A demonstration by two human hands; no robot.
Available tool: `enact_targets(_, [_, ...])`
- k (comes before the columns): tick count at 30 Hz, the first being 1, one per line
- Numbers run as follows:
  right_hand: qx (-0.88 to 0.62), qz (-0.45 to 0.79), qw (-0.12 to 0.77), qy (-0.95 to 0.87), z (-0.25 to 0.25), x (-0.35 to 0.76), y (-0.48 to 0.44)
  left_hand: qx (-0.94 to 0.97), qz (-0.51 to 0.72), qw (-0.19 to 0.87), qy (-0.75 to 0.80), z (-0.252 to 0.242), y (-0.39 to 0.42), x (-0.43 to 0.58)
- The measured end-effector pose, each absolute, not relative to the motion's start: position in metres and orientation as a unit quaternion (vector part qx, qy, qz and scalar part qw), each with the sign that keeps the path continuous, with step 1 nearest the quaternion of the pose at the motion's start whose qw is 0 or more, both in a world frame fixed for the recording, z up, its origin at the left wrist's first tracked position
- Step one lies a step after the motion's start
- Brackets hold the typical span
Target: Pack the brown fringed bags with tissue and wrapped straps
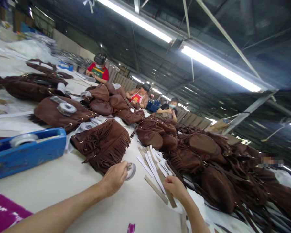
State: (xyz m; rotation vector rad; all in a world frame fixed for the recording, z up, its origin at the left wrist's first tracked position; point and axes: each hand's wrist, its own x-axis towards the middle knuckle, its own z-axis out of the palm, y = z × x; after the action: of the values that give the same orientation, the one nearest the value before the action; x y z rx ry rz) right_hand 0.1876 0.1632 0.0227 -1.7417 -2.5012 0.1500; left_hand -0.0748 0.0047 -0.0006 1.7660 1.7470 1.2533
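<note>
Head view: the left hand [115, 178] has its fingers closed on a roll [131, 171] over the bench [126, 207], near a fringed bag [104, 142]. The right hand [177, 188] curls its fingers at a brown strip [171, 199] beside the loose pile of strips [153, 160]; whether they pinch it or merely touch it, I cannot tell. Handling this well probably means drawing 1 strip out lengthwise so the others don't scatter, and gripping the roll by its edges, clear of the fringe.
</note>
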Motion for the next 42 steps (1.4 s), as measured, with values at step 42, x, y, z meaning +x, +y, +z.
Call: enact_targets(42, [-0.313, 0.412, 0.411, -0.751, 0.046, 0.136, 0.050, 0.617, 0.554, 0.409, 0.382, 0.038, -0.030, -0.044])
